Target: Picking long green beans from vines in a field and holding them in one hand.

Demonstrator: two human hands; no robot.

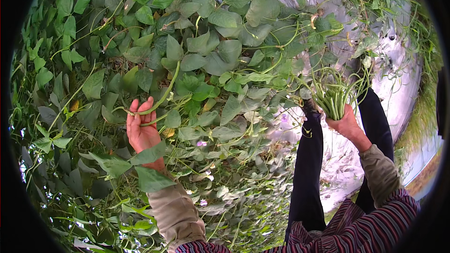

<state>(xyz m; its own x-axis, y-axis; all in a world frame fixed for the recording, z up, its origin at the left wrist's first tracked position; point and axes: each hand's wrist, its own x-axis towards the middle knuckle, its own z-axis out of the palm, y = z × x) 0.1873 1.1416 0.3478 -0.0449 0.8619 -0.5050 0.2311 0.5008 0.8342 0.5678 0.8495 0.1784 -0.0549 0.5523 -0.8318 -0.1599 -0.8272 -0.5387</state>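
Observation:
My left hand [143,131], palm towards the camera, is among the leaves at the left with its fingers curled round a long green bean pod [172,86]. That pod curves up and to the right from the fingers; a second thin green pod or stem [154,121] passes close beside the palm. Two large leaves [151,178] lie in front of my left wrist and partly hide it. On the right, my right hand [346,123] grips a bundle of long green beans [332,103] by one end, above my legs. The other ends fan out upward, thin and curled.
Dense climbing bean foliage [225,49] fills the left and middle, with small purple flowers [201,143]. Pale, shiny ground sheeting [397,77] lies round my feet, partly crossed by vines. My dark-trousered legs [306,175] stand at the right; grass [418,109] borders the sheeting.

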